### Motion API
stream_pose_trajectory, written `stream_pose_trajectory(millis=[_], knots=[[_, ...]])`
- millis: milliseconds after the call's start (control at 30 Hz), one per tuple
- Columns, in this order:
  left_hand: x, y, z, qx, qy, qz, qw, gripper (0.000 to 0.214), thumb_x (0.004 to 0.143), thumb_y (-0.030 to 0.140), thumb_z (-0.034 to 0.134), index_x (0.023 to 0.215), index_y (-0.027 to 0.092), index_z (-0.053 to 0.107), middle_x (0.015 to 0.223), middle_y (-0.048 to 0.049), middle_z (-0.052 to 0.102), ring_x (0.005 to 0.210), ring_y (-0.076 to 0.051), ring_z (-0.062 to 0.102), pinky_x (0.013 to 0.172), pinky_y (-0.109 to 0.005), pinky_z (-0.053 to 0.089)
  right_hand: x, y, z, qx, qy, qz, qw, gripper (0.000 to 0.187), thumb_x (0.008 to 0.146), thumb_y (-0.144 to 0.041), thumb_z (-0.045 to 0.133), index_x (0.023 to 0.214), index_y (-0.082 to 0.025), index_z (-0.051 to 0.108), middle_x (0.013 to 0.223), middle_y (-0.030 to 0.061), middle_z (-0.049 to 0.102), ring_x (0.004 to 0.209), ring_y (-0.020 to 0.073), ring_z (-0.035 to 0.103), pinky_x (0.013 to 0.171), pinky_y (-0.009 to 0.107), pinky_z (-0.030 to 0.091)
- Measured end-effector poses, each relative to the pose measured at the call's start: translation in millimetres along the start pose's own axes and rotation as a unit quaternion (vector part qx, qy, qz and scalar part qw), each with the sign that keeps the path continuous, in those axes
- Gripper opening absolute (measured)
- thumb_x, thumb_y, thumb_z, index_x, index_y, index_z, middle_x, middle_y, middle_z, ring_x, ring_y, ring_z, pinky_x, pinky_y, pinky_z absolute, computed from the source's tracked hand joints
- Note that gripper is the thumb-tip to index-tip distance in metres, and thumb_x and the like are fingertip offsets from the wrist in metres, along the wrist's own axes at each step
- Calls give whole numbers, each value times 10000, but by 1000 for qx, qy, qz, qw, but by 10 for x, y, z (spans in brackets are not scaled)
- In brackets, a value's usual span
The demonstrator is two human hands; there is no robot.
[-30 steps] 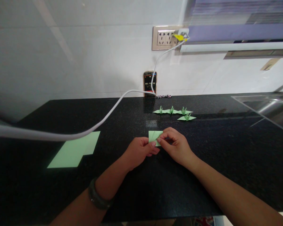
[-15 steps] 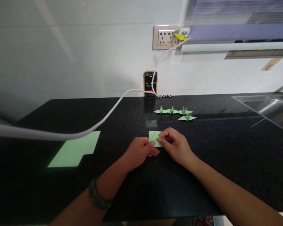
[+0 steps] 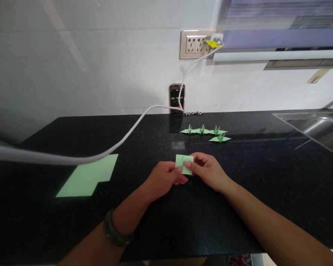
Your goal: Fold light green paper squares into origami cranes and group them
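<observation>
The folded green paper [image 3: 180, 159] is just below the centre of the frame, above the table [image 3: 155, 229]. It looks roughly square, so I cannot pick out a long axis; its top edge runs nearly level, and a dark slanting line on its face rises toward the upper right. The left hand [image 3: 163, 180] pinches its lower left, thumb on top; the right hand [image 3: 209, 170] clamps its right edge, thumb flat on the face.

The table is black and speckled, with green sheets [image 3: 84, 181] at left, four cranes [image 3: 219, 139] right of centre and a sink [image 3: 322, 129] at right. A phone [image 3: 175, 95] leans on the pale wall [image 3: 100, 74], beneath a socket [image 3: 193, 44].

Half a second ago the right fingers covered the paper's upper right corner; now that corner shows.
</observation>
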State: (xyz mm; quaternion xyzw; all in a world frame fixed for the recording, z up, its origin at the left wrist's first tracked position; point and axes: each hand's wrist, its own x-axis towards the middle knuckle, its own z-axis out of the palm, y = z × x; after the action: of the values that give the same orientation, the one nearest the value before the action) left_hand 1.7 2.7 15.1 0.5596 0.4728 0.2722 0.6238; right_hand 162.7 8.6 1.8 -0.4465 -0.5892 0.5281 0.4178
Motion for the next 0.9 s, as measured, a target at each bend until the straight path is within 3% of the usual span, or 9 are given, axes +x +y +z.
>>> stream_pose_trajectory(millis=[100, 367, 567, 700, 900], knots=[[2, -5, 4, 7, -4, 0, 1000, 274, 758, 350, 498, 797, 107, 617, 685, -75, 673, 636, -145, 619, 608, -256, 451, -8, 22, -14, -41, -3, 2, 999, 217, 728, -373, 548, 695, -159, 547, 550, -24, 506, 479, 85, 448, 466, 214, 364], [22, -32, -5, -71, 22, 0, 997, 446, 761, 528, 397, 796, 124, 581, 687, -82, 669, 614, -154, 617, 589, -275, 452, -6, 8, -40, -57, 35, -2, 998, 236, 741, -389, 526, 688, -160, 541, 564, -18, 522, 463, 90, 450, 444, 216, 370], [20, -54, 5, 1, 24, 37, 999, 252, 711, 358, 564, 709, 107, 596, 636, -60, 648, 585, -127, 586, 584, -244, 437, -33, -12, -2, -81, 33, -3, 996, 235, 744, -374, 530, 650, -159, 526, 521, -32, 487, 459, 83, 432, 439, 207, 344], [11, -40, -7, -8, -6, 29, 1000, 194, 734, 284, 535, 721, 105, 607, 677, -67, 656, 624, -136, 596, 632, -271, 449, -21, 3, -22, -88, 40, 1, 995, 234, 739, -379, 530, 657, -160, 534, 529, -27, 508, 455, 87, 447, 441, 211, 365], [-19, 24, -55, -67, -95, 12, 993, 254, 705, 203, 562, 944, 137, 619, 933, -87, 653, 866, -165, 590, 780, -293, 420, 0, 0, -86, -69, 52, 5, 996, 238, 734, -393, 533, 686, -161, 546, 594, -5, 556, 479, 100, 477, 444, 217, 392]])
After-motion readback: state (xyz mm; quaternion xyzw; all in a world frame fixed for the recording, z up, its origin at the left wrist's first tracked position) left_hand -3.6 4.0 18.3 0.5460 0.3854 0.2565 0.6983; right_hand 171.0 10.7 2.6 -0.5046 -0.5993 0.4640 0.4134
